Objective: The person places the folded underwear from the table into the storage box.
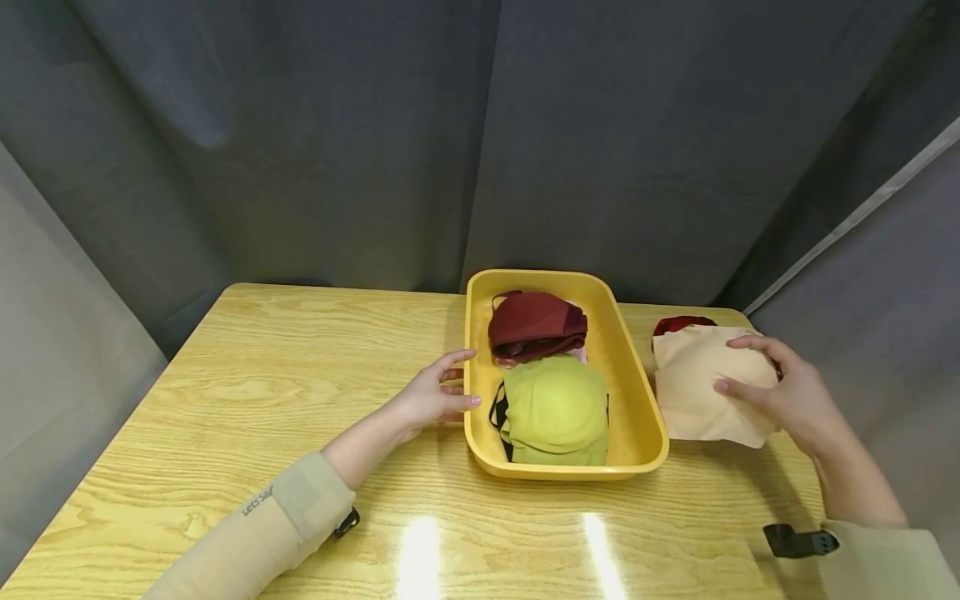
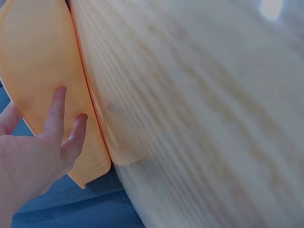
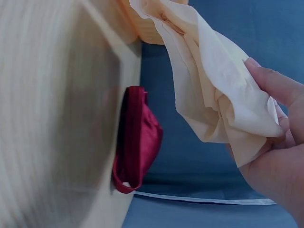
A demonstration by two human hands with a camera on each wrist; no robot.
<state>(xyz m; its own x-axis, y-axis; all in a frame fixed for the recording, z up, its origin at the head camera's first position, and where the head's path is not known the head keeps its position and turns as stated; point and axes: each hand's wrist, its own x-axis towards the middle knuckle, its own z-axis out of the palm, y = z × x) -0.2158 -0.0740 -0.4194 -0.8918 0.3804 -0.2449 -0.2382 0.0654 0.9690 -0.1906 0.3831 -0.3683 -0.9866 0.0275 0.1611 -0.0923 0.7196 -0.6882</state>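
A yellow plastic tub [image 1: 633, 392] stands on the table with a yellow-green bra [image 1: 558, 408] lying in its near half. Behind that, still in the tub, is a dark red bra [image 1: 534, 323]. My left hand [image 1: 435, 393] is at the tub's left side, fingers spread against the outer wall in the left wrist view. To the right of the tub, my right hand [image 1: 798, 396] pinches a beige bra [image 1: 708, 387] between thumb and fingers. The right wrist view shows this bra raised off the table. Beyond it a red bra [image 3: 142, 140] lies on the tabletop, mostly hidden in the head view.
A wooden table [image 1: 300, 375] carries everything, with its back edge along a dark grey curtain [image 1: 337, 150]. Some black straps [image 1: 501, 417] and a bit of pink fabric [image 1: 579, 355] show under the bras in the tub. Light reflections streak the table's front.
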